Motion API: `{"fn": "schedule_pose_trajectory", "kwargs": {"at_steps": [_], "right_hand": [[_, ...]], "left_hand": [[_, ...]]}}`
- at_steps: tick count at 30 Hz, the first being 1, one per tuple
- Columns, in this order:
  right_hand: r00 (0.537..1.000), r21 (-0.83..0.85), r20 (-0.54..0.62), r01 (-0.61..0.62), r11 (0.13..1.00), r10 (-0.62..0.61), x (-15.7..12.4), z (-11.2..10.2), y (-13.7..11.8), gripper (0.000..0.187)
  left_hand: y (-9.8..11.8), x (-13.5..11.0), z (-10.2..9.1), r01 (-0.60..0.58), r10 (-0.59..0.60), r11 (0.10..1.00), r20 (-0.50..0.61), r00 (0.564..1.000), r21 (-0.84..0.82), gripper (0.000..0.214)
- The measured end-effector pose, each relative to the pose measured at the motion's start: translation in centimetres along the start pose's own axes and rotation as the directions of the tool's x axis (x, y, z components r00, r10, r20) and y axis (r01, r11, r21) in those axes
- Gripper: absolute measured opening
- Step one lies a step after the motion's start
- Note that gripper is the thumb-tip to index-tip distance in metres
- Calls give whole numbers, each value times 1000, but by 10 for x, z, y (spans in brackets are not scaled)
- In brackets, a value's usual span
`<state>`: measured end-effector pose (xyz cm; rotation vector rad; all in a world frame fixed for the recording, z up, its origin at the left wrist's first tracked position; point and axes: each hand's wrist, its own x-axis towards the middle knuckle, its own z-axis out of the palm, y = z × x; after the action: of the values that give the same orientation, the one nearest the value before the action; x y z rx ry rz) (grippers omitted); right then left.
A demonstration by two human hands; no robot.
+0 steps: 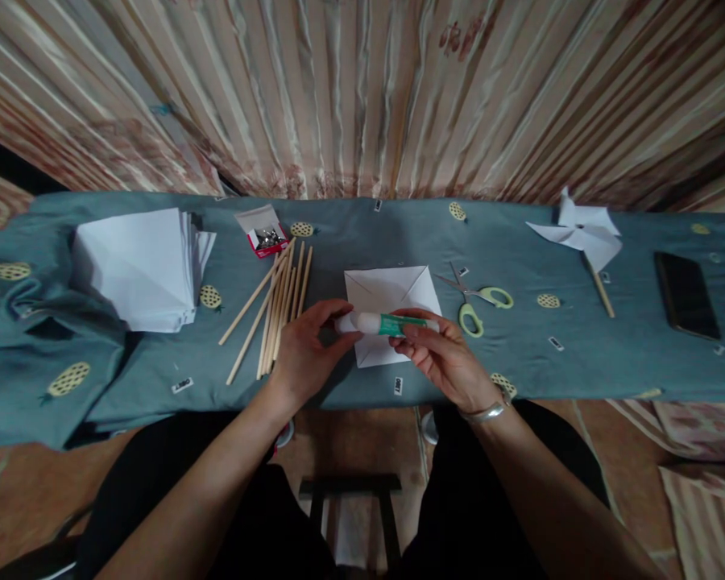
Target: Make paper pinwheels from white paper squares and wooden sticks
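My right hand (438,354) grips a glue stick (392,325) with a green label, held level above a square of white paper (378,286). Between thumb and fingers my left hand (311,346) pinches a white cap (346,322) right at the glue stick's pale left end; whether the two touch is hard to tell. Crease or cut lines run in from the paper's corners, and both hands and the glue stick hide its middle. Just right of the paper lie scissors (472,298) with light green handles, blades apart.
Several wooden sticks (283,302) lie left of the paper, below a red box (267,238) of small metal pieces. Stacked white paper (136,266) is at far left. To the right are a white paper pinwheel (580,229) and a dark phone (687,294). A curtain (362,97) hangs behind.
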<state>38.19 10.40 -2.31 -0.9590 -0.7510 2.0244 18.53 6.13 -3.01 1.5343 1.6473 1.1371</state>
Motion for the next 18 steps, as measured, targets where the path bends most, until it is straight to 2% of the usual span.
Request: {"fn": "schedule_pose_trajectory", "kwargs": {"at_steps": [3,8,18], "right_hand": [[1000,-32,-24,3,999,-4,0,-1,0,27],[999,-108,-30,7,994,-11,0,-2,0,25],[999,-178,-39,2,984,-9,-3,3,-3,27]], "left_hand": [[1,0,-2,-66,65,994,16,998,89,23],[-3,-1,-5,-206,205,971,26,979,120,23],[-4,-4,-8,-344,336,923,75,939,170,24]]}}
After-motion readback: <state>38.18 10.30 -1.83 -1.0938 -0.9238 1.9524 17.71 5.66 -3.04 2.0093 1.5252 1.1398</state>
